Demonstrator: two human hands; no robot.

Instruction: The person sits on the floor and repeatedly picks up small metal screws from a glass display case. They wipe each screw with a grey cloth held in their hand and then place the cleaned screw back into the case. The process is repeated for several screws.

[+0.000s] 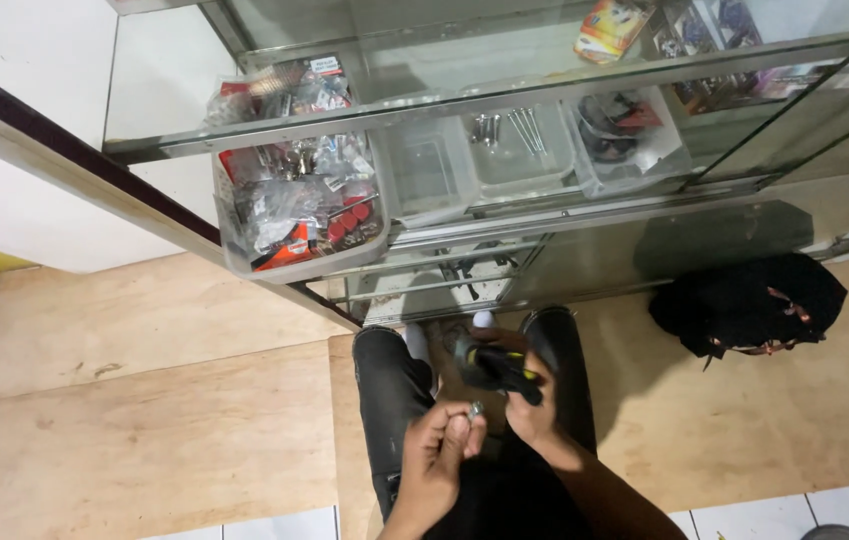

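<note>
Left fingers [462, 428] pinching one small metal bolt [475, 408] — right fingers [519, 392] around one black-and-yellow tool [492, 368].

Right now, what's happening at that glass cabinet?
A person stands on a wooden floor in front of a glass display cabinet. The right hand grips a black tool with a yellow stripe. The left hand pinches a small silvery metal part close beside it. A clear bin of packaged small parts sits in the cabinet, and a black bag lies on the floor.
</note>
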